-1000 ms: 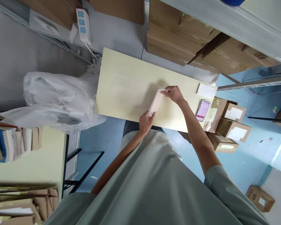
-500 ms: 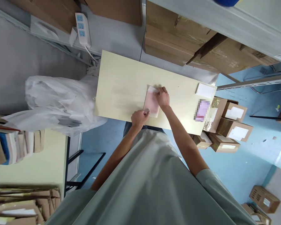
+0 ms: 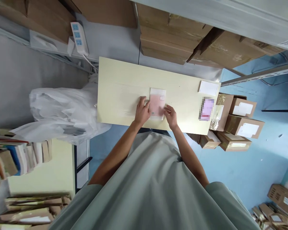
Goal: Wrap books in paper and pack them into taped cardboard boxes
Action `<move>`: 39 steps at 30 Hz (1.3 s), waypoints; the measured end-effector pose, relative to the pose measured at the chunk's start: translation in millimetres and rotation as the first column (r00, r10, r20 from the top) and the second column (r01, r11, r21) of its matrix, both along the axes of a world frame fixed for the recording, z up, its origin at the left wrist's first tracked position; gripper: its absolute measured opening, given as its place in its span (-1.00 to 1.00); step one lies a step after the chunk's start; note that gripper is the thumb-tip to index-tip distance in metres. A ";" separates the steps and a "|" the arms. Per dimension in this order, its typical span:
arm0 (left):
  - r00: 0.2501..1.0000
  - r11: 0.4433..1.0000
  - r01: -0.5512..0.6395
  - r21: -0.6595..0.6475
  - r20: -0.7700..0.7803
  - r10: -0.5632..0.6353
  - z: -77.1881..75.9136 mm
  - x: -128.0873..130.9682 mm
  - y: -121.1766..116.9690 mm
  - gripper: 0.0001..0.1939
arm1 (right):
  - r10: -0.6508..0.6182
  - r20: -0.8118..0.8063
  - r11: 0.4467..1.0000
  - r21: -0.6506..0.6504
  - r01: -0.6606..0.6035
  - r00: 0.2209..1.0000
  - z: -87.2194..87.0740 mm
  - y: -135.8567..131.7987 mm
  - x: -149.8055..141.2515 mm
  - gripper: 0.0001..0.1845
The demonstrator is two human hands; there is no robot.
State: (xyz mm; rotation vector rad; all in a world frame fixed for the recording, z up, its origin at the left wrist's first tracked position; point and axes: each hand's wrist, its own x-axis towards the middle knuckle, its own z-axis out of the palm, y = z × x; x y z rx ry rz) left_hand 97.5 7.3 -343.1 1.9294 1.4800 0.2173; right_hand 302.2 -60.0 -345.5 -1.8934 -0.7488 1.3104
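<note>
A pink booklet (image 3: pixel 156 103) with a small white label near its top right lies flat on the table, white material showing above and below the pink. My left hand (image 3: pixel 142 112) rests at its left edge, fingers spread, thumb touching the side. Close to the lower right edge is my right hand (image 3: pixel 171 115), its fingers loosely apart; whether the fingertips touch the booklet I cannot tell. Neither hand is closed around anything.
The pale yellow table (image 3: pixel 120 73) carries a white box (image 3: pixel 208 88) and a purple blurred item (image 3: pixel 207 109) at the right. White plastic sheeting (image 3: pixel 62 111) hangs at its left. Cardboard boxes (image 3: pixel 240 110) stand beyond its right end. A power strip (image 3: pixel 79 38) is at back left.
My right hand has moved down from the booklet's top right to its lower right edge. My left hand has shifted up along the left side. The booklet now sits straighter.
</note>
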 end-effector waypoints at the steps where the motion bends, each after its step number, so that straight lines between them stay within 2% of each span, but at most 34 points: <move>1: 1.000 1.000 0.005 -0.004 -0.003 -0.005 0.9 4.5 -2.2 -0.38 | -0.044 -0.023 0.999 -0.010 0.044 0.999 1.6 0.0 3.2 -0.34; 4: 1.000 1.000 0.011 -0.014 0.001 -0.011 3.6 21.9 -8.4 -0.34 | -0.076 -0.010 0.997 -0.006 0.076 0.997 11.4 2.8 18.5 -0.44; 7: 1.000 1.000 0.009 -0.008 0.004 -0.009 5.4 39.4 -13.2 -0.32 | -0.002 0.095 0.999 0.043 -0.002 0.995 27.7 5.6 31.0 -0.57; 10: 1.000 1.000 0.007 -0.005 0.006 -0.007 5.6 47.3 -13.7 -0.34 | 0.062 0.208 0.994 0.072 -0.078 0.976 47.1 8.4 28.3 -0.65; 13: 0.998 0.998 0.057 -0.030 0.032 -0.056 3.5 37.1 -8.3 -0.36 | 0.151 0.268 0.981 0.074 -0.177 0.952 64.6 13.5 9.3 -0.69; 16: 0.995 0.996 0.085 -0.040 0.058 -0.082 -0.1 5.9 -0.8 -0.34 | 0.262 0.298 0.955 0.058 -0.292 0.918 74.0 21.8 -20.0 -0.72; 19: 0.998 0.999 0.029 -0.031 0.058 -0.027 -3.7 -36.8 3.3 -0.33 | 0.385 0.345 0.907 0.029 -0.419 0.856 70.0 33.4 -55.4 -0.71; 22: 0.993 0.997 -0.022 -0.072 0.118 0.031 -5.8 -71.7 2.6 -0.36 | 0.532 0.397 0.831 -0.073 -0.552 0.748 53.2 47.3 -94.8 -0.67; 24: 0.987 0.995 -0.042 -0.095 0.151 0.056 -5.9 -83.7 1.4 -0.38 | 0.594 0.422 0.790 -0.150 -0.594 0.684 39.3 56.2 -119.8 -0.63; 28: 0.978 0.993 -0.063 -0.099 0.194 0.081 -3.9 -84.1 1.3 -0.44 | 0.627 0.425 0.768 -0.200 -0.608 0.653 21.4 65.9 -147.4 -0.58; 31: 0.989 0.995 -0.075 -0.063 0.124 0.082 -2.6 -74.4 -0.1 -0.46 | 0.637 0.423 0.761 -0.211 -0.614 0.644 20.2 62.1 -134.2 -0.60; 33: 0.995 0.995 -0.089 -0.036 0.051 0.091 -2.1 -66.3 -3.3 -0.44 | 0.578 0.461 0.805 -0.181 -0.566 0.674 20.8 54.7 -111.0 -0.62; 36: 0.990 0.990 -0.141 -0.019 -0.015 0.141 -1.1 -53.3 -10.2 -0.41 | 0.406 0.484 0.904 -0.091 -0.417 0.775 17.5 39.6 -70.6 -0.65; 39: 0.982 0.983 -0.181 -0.013 -0.058 0.180 1.9 -38.8 -16.9 -0.39 | 0.291 0.325 0.956 -0.059 -0.288 0.900 10.0 24.3 -40.3 -0.66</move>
